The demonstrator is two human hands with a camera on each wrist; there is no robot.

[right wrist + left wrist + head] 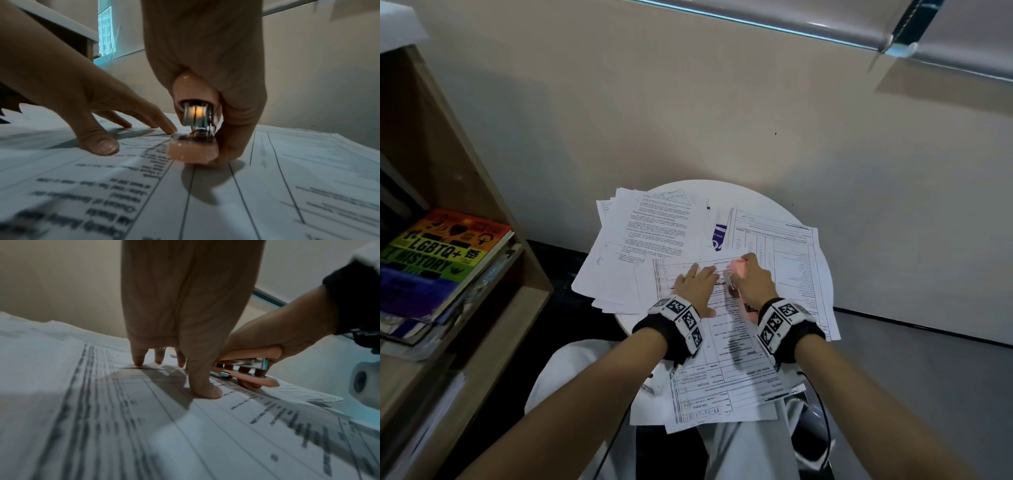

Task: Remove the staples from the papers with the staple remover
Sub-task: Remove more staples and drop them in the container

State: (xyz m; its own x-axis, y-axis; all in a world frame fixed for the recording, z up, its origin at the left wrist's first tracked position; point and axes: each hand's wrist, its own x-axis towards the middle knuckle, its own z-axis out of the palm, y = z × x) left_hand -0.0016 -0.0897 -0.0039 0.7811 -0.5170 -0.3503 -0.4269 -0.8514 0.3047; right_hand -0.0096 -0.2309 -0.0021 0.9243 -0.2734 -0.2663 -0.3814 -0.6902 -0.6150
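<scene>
Papers [726, 346] lie spread over a round white table [726, 192], the left hand [697, 286] pressing the top printed form flat with straight, spread fingers. Just beside it, the right hand [751, 282] grips a pink staple remover [194, 128], nose down on that sheet. On the left, a shelf [493, 308] holds a rainbow book [438, 253] reading "LGBTQ+ HISTORY".
</scene>
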